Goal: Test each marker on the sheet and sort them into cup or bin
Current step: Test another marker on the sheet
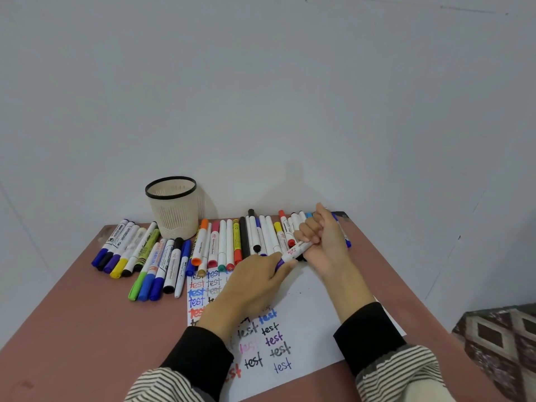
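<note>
- White-barrelled marker [294, 250] w/ purple cap held between both our hands, just above top edge of test sheet [313, 320].
- Left hand [255, 281] pinches the purple cap end; right hand [323, 242] curled round the barrel's other end.
- Sheet lies on reddish-brown table [87, 329], covered w/ "test" scribbles in several colours.
- Row of markers [229, 242] lies along sheet's far edge; another bunch [139, 256] at left.
- Cream mesh cup [173, 210], black rim, stands upright behind them, near wall.

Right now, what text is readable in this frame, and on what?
"test", handwritten many times in several colours, on the sheet.
Printed labels on the marker held in both hands and on the markers in the row: too small and blurred to read.
Cup: none.
</note>
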Action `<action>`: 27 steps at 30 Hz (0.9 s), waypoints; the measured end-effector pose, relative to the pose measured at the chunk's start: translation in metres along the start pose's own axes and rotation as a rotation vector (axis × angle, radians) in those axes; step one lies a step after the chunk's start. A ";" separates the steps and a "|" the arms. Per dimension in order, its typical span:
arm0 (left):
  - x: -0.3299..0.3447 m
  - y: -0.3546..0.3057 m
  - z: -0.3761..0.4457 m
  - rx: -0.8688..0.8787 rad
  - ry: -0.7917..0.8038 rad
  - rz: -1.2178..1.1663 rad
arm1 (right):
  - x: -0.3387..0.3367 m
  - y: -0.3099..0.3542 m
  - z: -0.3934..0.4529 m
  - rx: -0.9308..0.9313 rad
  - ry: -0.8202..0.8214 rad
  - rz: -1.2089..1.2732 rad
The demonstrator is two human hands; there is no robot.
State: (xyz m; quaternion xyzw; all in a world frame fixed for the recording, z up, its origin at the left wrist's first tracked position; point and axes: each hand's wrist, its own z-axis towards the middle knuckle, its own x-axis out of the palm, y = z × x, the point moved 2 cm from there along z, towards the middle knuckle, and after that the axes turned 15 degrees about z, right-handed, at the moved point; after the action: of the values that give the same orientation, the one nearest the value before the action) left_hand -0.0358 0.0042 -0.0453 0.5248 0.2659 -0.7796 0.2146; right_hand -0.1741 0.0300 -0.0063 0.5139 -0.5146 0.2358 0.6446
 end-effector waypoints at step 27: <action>-0.030 0.047 -0.008 -0.414 -0.432 -0.499 | -0.017 -0.008 -0.015 -0.127 0.000 -0.667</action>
State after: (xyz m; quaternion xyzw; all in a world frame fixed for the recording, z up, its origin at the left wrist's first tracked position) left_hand 0.0096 -0.0248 -0.0291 0.2133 0.4855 -0.8304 0.1709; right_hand -0.1674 0.0442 -0.0239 0.6126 -0.3319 -0.0207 0.7171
